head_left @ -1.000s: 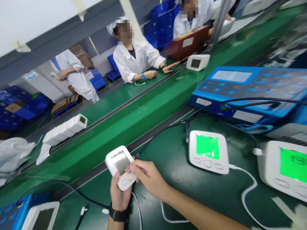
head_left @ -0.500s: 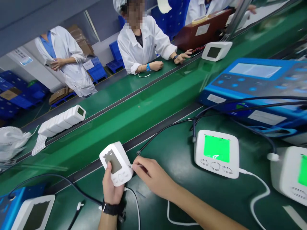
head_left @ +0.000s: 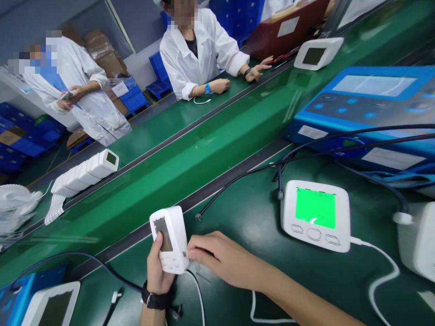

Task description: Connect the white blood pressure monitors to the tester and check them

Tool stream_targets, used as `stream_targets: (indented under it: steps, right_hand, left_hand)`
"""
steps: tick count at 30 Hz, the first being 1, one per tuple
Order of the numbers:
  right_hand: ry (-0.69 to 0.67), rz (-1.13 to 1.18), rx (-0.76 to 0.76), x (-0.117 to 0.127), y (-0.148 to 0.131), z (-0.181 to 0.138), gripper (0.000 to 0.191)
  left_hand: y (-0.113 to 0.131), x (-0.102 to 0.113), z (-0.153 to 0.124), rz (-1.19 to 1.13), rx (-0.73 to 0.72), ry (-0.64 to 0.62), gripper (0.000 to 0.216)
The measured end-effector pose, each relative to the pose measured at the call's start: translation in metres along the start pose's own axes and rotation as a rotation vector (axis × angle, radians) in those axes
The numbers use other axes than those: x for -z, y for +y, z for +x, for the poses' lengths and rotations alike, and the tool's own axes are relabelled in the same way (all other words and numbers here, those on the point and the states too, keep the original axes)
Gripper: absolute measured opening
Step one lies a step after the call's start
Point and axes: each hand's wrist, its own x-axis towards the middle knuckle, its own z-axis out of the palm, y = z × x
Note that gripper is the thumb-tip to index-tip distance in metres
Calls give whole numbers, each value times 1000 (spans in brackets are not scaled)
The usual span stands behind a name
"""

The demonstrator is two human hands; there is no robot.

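Observation:
My left hand (head_left: 159, 267) holds a white blood pressure monitor (head_left: 176, 235) upright, thumb on the front beside its dark screen. The monitor's right side is turned partly toward me and shows a small port low on it. At that port, thumb and forefinger of my right hand (head_left: 217, 258) are pinched together. Whatever they grip is too small to make out. A white cable (head_left: 197, 290) runs down from behind the monitor's lower edge. Right of my hands lies another blood pressure monitor (head_left: 316, 244) with a lit green screen and a white cable plugged into its side.
A blue test instrument (head_left: 367, 104) with black hoses stands at the right. One black hose end (head_left: 199, 216) lies just beyond my right hand. More monitors sit at the lower left (head_left: 50, 299) and right edge. Across the green conveyor (head_left: 204, 154), a co-worker in white (head_left: 197, 54) sits near a row of monitors (head_left: 84, 172).
The held monitor has turned, so its right side shows more. My right hand has moved slightly down with it, still pinched at the port. The view has shifted a little.

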Motion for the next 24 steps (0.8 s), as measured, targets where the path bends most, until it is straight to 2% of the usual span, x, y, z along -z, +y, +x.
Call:
stream_targets:
  steps: [4, 7, 10, 13, 16, 20, 22, 24]
  right_hand:
    - [20, -198, -29, 3, -2, -3, 27]
    - [8, -339, -55, 5, 1, -3, 32]
    - [-5, -307, -22, 1, 8, 0, 34]
    - [18, -276, 30, -9, 15, 2, 33]
    - [72, -332, 31, -17, 18, 2, 34]
    - [272, -352, 18, -11, 9, -1, 37]
    - [381, -179, 17, -3, 6, -3, 30]
    - [469, 80, 18, 7, 8, -4, 42]
  left_hand:
    - [-2, -3, -2, 32, -14, 24, 31]
    - [-1, -1, -2, 84, -75, 11, 48]
    - [1, 0, -3, 116, -84, 3, 60]
    - [5, 0, -7, 145, -82, 18, 62]
    - [14, -6, -19, 227, -152, 24, 69]
    - [28, -35, -42, 453, -366, -116, 73]
    - [29, -55, -52, 523, -506, -224, 70]
    - [24, -72, -55, 532, -541, -389, 62]
